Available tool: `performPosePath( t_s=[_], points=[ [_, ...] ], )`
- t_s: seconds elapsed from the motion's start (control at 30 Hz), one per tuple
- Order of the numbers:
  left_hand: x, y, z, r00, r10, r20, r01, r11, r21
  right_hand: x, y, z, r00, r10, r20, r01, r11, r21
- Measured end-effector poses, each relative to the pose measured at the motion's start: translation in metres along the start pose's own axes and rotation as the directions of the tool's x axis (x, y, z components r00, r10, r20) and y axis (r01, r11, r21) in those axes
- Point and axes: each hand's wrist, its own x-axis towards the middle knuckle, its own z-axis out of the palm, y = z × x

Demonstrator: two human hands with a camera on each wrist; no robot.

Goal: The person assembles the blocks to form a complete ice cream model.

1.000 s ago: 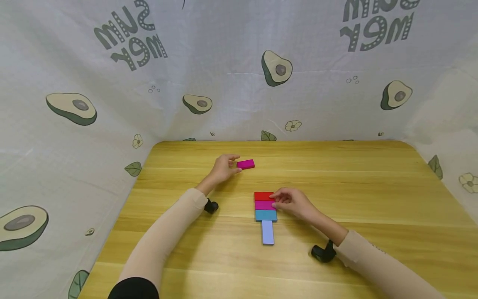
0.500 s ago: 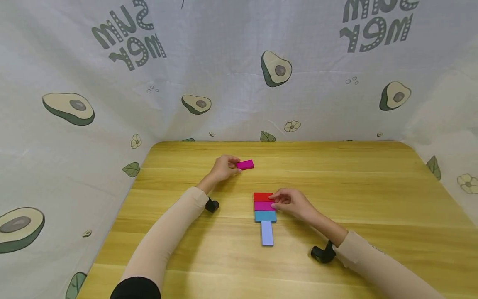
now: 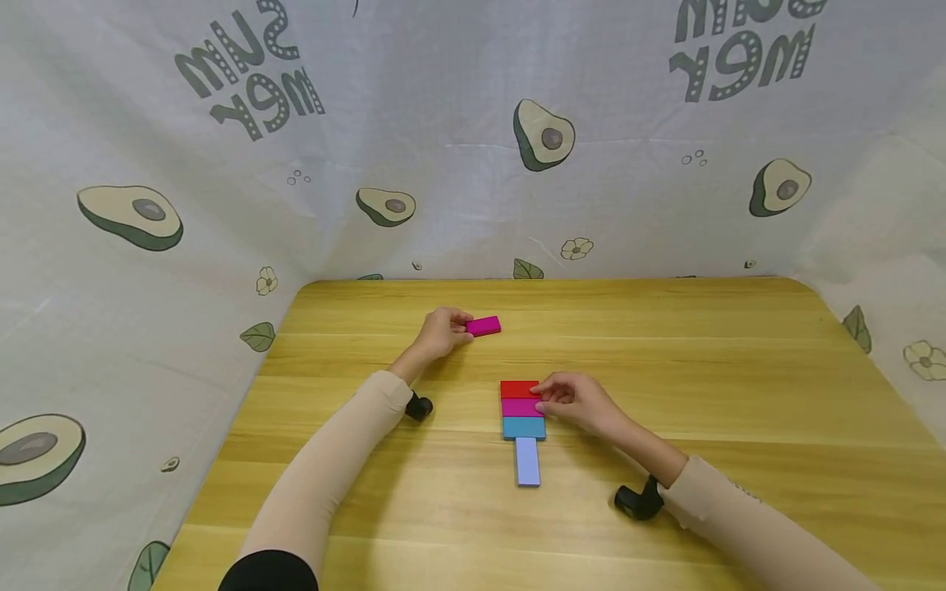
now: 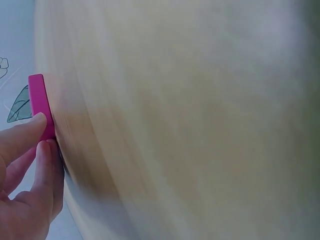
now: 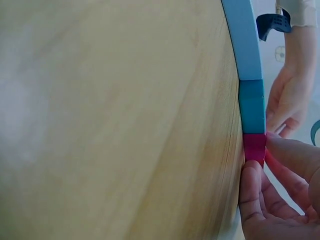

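Note:
My left hand [image 3: 441, 332] is at the far part of the table. Its thumb and fingers pinch the left end of a magenta block [image 3: 484, 326], which the left wrist view shows tilted beside the fingertips. My right hand [image 3: 580, 400] lies at the right end of a red block [image 3: 519, 389], its fingers curled about that end. The thumb tip touches the magenta block [image 3: 521, 407] beside it. A teal block [image 3: 524, 427] adjoins that one, and a light blue block [image 3: 528, 461] extends lengthwise toward me. In the right wrist view the fingers hide most of the red block.
All the blocks lie on a wooden table [image 3: 702, 353]. White cloth [image 3: 443, 98] printed with avocados hangs behind it and at its sides. Black cameras sit at the left wrist [image 3: 419, 407] and right wrist [image 3: 640, 501].
My left fingers have closed in on the loose magenta block's left end. The right hand and the joined row of blocks have stayed in place; the view has shifted slightly.

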Motion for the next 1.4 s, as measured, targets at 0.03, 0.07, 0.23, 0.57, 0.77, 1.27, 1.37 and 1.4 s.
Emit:
performPosePath(
  t_s=[0.03, 0.07, 0.23, 0.57, 0.77, 1.27, 1.37, 1.4],
  points=[
    [0.0, 0.0, 0.0, 1.0, -0.001, -0.002, 0.001, 1.0, -0.002, 0.0, 0.0, 0.0, 1.0, 0.0, 0.0, 0.0, 1.0, 0.002],
    [0.0, 0.0, 0.0, 1.0, -0.002, -0.004, 0.002, 1.0, -0.003, 0.0, 0.0, 0.0, 1.0, -0.002, -0.001, 0.002, 1.0, 0.003],
    [-0.001, 0.001, 0.0, 1.0, 0.0, -0.006, 0.0, 1.0, 0.001, 0.0, 0.001, 0.0, 1.0, -0.005, -0.002, 0.005, 1.0, 0.004],
    [-0.003, -0.001, 0.0, 1.0, 0.009, 0.006, -0.009, 1.0, 0.003, -0.001, 0.0, 0.001, 1.0, 0.0, -0.002, 0.0, 1.0, -0.003],
    [-0.005, -0.003, 0.0, 1.0, 0.012, 0.015, -0.012, 1.0, 0.005, -0.001, -0.001, 0.002, 1.0, 0.002, -0.002, -0.002, 1.0, -0.004],
    [-0.01, 0.001, 0.001, 0.998, 0.024, 0.055, -0.024, 1.0, -0.007, 0.001, 0.0, 0.002, 1.0, -0.004, 0.0, 0.004, 1.0, -0.016],
    [-0.011, 0.003, 0.003, 0.997, 0.03, 0.068, -0.029, 0.999, -0.015, 0.001, 0.0, 0.002, 1.0, -0.005, 0.0, 0.005, 1.0, -0.019],
    [-0.012, 0.004, 0.003, 0.997, 0.031, 0.072, -0.029, 0.999, -0.018, 0.001, 0.0, 0.002, 1.0, -0.008, 0.001, 0.008, 1.0, -0.018]
  ],
)
